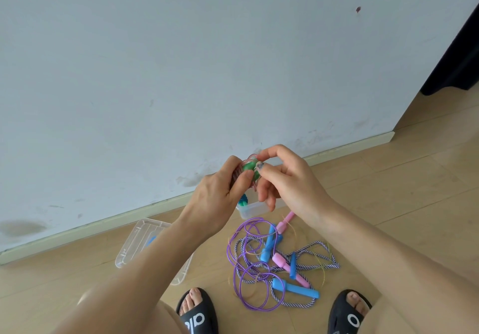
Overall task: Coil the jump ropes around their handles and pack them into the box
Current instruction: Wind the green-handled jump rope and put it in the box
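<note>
2 hands (217,191) (287,178) grip green handles (251,167) (rope-wound) | box (250,209) below

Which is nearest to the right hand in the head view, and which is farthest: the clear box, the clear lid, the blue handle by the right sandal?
From the right hand:
1. Clear box, just below its fingers.
2. Blue handle, lower, near the right sandal.
3. Clear lid, far left, on the floor.
</note>
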